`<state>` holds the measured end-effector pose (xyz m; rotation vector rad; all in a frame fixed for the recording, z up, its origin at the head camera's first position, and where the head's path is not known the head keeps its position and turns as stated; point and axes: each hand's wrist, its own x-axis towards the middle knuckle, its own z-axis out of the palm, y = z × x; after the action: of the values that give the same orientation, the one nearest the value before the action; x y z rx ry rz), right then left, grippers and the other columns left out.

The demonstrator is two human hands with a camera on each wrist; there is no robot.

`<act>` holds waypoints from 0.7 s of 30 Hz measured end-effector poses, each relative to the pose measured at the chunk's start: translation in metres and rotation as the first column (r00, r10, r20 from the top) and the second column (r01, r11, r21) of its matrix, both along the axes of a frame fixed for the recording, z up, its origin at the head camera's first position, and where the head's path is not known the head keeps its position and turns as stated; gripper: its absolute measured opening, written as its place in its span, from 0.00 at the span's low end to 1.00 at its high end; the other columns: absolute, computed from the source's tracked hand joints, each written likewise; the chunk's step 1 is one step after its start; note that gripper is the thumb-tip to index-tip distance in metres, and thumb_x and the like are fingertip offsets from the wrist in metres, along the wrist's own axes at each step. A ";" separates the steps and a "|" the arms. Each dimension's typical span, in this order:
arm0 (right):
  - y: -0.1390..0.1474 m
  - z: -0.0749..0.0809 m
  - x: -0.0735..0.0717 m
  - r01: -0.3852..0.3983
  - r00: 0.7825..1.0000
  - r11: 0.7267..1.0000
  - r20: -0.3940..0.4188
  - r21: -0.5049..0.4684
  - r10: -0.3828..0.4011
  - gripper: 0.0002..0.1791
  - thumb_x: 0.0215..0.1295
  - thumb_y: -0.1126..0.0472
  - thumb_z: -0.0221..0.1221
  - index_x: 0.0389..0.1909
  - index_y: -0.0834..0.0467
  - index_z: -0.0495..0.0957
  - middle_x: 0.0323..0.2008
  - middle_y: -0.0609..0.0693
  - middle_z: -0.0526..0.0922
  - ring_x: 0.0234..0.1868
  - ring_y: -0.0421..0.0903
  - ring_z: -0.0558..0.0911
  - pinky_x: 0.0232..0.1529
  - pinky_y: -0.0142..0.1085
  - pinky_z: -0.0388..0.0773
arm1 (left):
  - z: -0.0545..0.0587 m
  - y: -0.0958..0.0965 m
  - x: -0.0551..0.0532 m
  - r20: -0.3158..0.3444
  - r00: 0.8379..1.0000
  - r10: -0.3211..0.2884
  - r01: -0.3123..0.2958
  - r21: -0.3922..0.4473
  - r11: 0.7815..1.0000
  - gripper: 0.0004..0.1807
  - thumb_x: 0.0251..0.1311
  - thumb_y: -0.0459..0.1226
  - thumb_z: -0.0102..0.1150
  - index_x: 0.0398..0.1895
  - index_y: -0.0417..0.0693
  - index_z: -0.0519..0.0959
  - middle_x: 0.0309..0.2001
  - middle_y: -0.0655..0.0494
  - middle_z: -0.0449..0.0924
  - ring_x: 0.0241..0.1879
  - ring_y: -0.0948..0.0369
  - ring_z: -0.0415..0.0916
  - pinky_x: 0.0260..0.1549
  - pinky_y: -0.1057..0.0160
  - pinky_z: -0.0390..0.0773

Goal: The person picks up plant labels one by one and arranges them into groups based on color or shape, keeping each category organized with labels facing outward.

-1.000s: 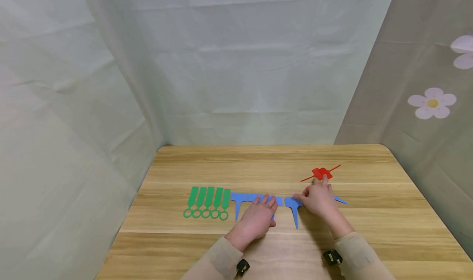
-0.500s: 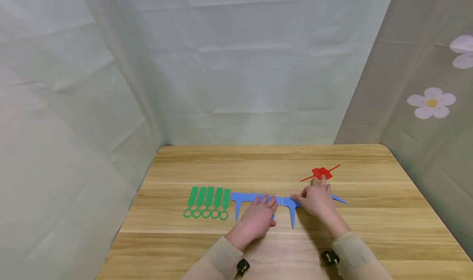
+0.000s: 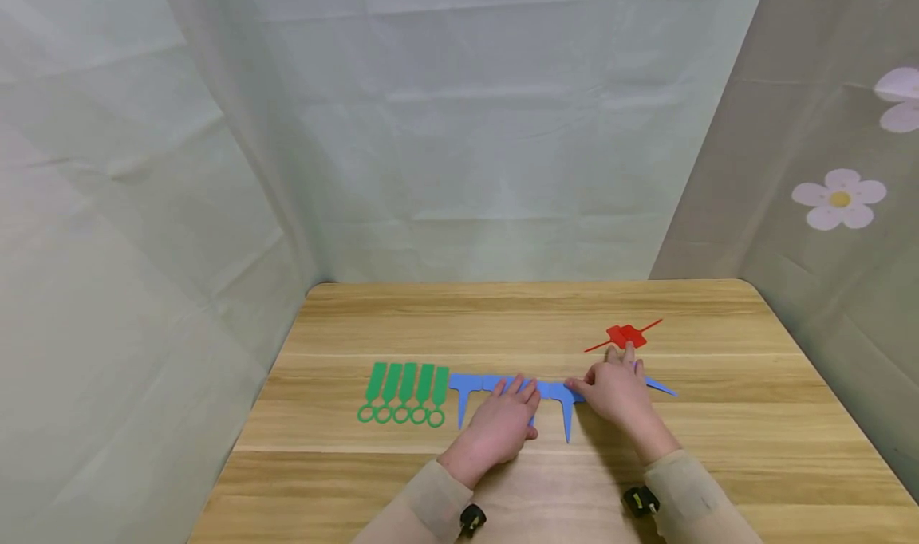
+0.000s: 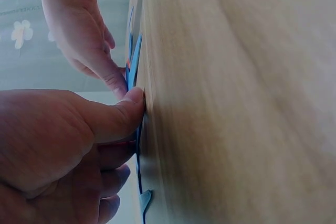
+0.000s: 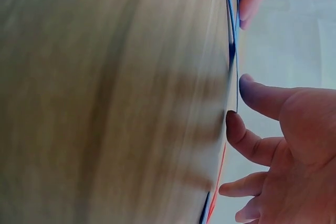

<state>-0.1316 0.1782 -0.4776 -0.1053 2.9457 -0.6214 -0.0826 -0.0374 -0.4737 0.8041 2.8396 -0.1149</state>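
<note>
A row of flat blue T-shaped plant labels (image 3: 467, 383) lies on the wooden table, stems toward me. My left hand (image 3: 500, 424) rests on the middle of this row with its fingers extended, covering part of the labels. To its right, my right hand (image 3: 619, 388) pinches the right part of another blue T-shaped plant label (image 3: 564, 396) between thumb and index finger. The right wrist view shows that label's thin edge between the thumb (image 5: 252, 90) and index finger (image 5: 236, 127). Another blue label's stem (image 3: 660, 387) sticks out to the right from behind the right hand.
Several green tags with ring ends (image 3: 407, 392) stand side by side left of the blue row. Two overlapping red tags with thin stems (image 3: 632, 337) lie just beyond the right fingertips. Pale cloth (image 3: 474, 145) hangs behind the table (image 3: 445, 313).
My right hand has slid the blue label a little to the left, closing the gap to the row. The left hand has stayed in place.
</note>
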 end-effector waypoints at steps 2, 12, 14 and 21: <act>0.000 0.001 0.000 0.000 1.000 1.000 -0.001 -0.001 0.000 0.22 0.71 0.42 0.68 0.26 0.55 0.88 0.74 0.85 0.56 0.79 0.84 0.40 0.75 0.77 0.42 | -0.001 -0.001 -0.001 -0.012 1.000 -0.007 0.007 0.006 1.000 0.34 0.77 0.52 0.61 0.80 0.49 0.71 0.82 0.56 0.63 0.82 0.54 0.55 0.79 0.50 0.61; 0.002 0.000 0.000 0.002 1.000 1.000 -0.015 -0.022 -0.002 0.21 0.71 0.43 0.68 0.29 0.56 0.88 0.74 0.86 0.56 0.77 0.87 0.39 0.74 0.78 0.41 | -0.004 -0.002 -0.002 -0.043 0.999 -0.022 0.022 0.017 1.000 0.34 0.76 0.52 0.62 0.79 0.49 0.72 0.81 0.55 0.65 0.82 0.53 0.55 0.79 0.49 0.61; 0.003 0.000 0.000 0.003 1.000 1.000 -0.017 -0.027 -0.004 0.21 0.71 0.42 0.68 0.28 0.55 0.87 0.74 0.86 0.56 0.77 0.87 0.39 0.74 0.79 0.41 | -0.004 -0.002 -0.002 -0.047 0.999 -0.023 0.024 0.018 1.000 0.34 0.76 0.52 0.63 0.79 0.49 0.72 0.81 0.55 0.65 0.82 0.53 0.55 0.79 0.49 0.61; 0.003 0.003 0.002 0.002 1.000 0.999 -0.020 -0.047 -0.003 0.20 0.72 0.44 0.68 0.31 0.57 0.88 0.74 0.86 0.55 0.77 0.88 0.39 0.74 0.79 0.41 | -0.002 -0.002 0.000 -0.048 0.999 -0.018 0.019 0.018 1.000 0.33 0.77 0.51 0.62 0.79 0.49 0.72 0.81 0.54 0.64 0.83 0.54 0.54 0.79 0.47 0.60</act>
<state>-0.1297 0.1816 -0.4750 -0.1126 2.9516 -0.6946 -0.0831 -0.0397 -0.4760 0.8429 2.8827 -0.1130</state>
